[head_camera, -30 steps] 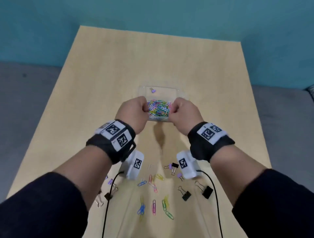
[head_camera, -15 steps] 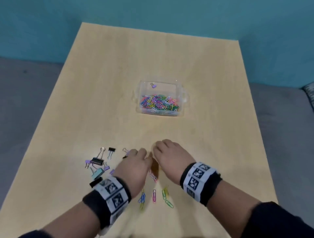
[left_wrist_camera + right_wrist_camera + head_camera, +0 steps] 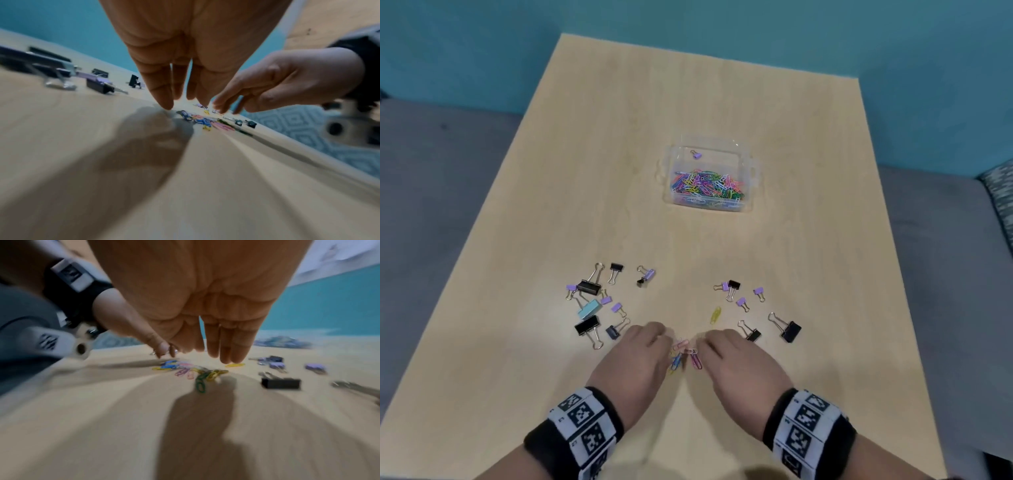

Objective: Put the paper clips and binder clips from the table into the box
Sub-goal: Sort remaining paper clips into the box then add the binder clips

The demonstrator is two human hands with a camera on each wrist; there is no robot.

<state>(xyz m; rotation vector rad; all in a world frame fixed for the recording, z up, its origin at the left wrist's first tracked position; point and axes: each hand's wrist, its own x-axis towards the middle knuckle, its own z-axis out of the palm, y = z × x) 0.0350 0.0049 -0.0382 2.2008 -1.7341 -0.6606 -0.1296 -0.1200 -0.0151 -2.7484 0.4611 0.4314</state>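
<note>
Even, soft overhead light; head view sharp; wrist views motion-blurred, edges warped, dark hand shadows on table [image 3: 61, 146].

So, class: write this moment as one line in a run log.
left hand: open, beside loose paper clips | right hand: open, opposite side | box: holds paper clips | binder clips: on table

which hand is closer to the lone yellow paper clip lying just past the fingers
Right. The right hand lies just below the yellow paper clip, slightly to its right; the left hand is farther off, down to its left.
</note>
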